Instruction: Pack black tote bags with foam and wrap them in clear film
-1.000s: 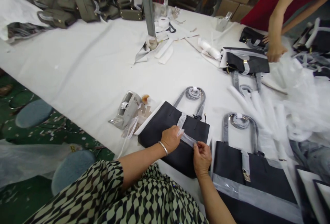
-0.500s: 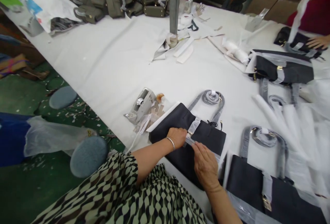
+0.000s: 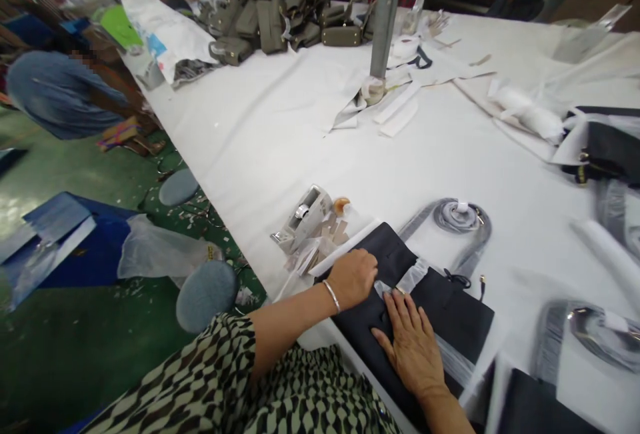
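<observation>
A black handbag [image 3: 435, 314] lies on the white table before me, its handle [image 3: 453, 215] wrapped in clear film and stretched out behind it. A strap wrapped in white film [image 3: 413, 276] crosses the middle of the bag. My right hand [image 3: 413, 344] rests flat on the bag just below that strap, fingers spread. Over the bag's left part, my left hand [image 3: 353, 279] is closed; what its fingers hold, if anything, is hidden. A loose bit of clear film [image 3: 383, 288] shows close by its fingers.
A tape dispenser [image 3: 305, 217] and paper scraps [image 3: 327, 237] lie left of the bag. Another black bag [image 3: 540, 404] is at lower right. A metal post [image 3: 386, 17] rises from the table, with olive bags [image 3: 273, 24] piled behind. Stools [image 3: 207, 294] stand at left.
My left hand has come away from the strap, up and left, still closed. My right hand has gone from gripping at the strap to lying flat. The view has swung left.
</observation>
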Tool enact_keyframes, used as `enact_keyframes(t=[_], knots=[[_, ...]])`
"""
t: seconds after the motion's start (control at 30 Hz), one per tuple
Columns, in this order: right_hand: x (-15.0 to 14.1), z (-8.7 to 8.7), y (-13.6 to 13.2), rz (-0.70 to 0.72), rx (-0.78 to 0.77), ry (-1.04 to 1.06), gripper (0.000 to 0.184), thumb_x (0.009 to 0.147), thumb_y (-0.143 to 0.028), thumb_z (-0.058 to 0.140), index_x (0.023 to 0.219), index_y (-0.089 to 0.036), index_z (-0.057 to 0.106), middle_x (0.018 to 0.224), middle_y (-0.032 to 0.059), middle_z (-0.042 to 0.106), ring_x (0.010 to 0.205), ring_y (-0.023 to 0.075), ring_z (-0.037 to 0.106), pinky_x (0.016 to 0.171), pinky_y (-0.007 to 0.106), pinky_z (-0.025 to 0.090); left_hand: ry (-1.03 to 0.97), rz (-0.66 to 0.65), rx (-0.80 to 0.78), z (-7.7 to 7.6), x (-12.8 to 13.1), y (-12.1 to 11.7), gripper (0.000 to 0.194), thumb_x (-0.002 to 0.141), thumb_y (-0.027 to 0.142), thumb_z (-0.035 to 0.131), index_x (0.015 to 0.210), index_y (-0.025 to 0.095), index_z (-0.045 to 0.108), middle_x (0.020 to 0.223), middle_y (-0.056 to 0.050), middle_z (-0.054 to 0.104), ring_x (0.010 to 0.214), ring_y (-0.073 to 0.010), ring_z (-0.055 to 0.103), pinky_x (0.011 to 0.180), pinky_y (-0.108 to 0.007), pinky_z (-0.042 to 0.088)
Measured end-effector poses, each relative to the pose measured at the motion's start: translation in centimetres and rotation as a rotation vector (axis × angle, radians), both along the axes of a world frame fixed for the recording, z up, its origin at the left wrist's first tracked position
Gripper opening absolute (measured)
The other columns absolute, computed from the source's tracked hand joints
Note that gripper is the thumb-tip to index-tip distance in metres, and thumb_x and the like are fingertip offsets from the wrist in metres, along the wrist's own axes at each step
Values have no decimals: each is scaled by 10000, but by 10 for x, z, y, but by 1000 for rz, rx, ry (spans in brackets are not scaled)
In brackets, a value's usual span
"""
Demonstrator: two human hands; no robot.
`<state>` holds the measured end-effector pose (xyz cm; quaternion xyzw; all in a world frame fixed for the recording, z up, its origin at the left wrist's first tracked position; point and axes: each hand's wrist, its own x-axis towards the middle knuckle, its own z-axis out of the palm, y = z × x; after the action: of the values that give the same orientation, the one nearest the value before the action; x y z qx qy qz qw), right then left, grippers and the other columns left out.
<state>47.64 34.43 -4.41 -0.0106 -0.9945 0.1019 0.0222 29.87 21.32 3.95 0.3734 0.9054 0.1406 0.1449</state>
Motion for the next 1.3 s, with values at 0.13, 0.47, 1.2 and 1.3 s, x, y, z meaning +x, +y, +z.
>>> enact_keyframes(t=[0.13,0.47,1.2,1.3], knots=[[-2,2,-1,-9,1,-17,790,858,-603,430,1487,-219,147,1492,82,337,1367,305,287,1083,518,262,65,258,10,-2,-32,-41,213,921,280,393,966,190,580,972,-97,577,949,-224,546,845,-361,458],[-2,-2,-3,-13,24,0,776,850,-608,425,1481,-222,189,1490,98,338,1361,334,292,1065,549,276,-210,301,29,-36,-28,-64,154,871,238,457,810,197,591,857,-52,621,813,-188,577,745,-314,453],[-97,33,49,551,-293,-279,317,963,-346,358,947,-201,640,932,61,630,853,170,557,786,306,461,-425,461,272,-46,-30,-72,49,780,215,560,738,195,544,741,27,535,717,-122,491,682,-244,402],[-86,5,47,452,-327,-174,300,956,-302,380,881,-197,651,894,61,636,845,171,557,803,310,452,-391,485,279,-47,-25,-72,55,802,214,545,751,193,545,733,25,530,709,-120,486,681,-245,398]])
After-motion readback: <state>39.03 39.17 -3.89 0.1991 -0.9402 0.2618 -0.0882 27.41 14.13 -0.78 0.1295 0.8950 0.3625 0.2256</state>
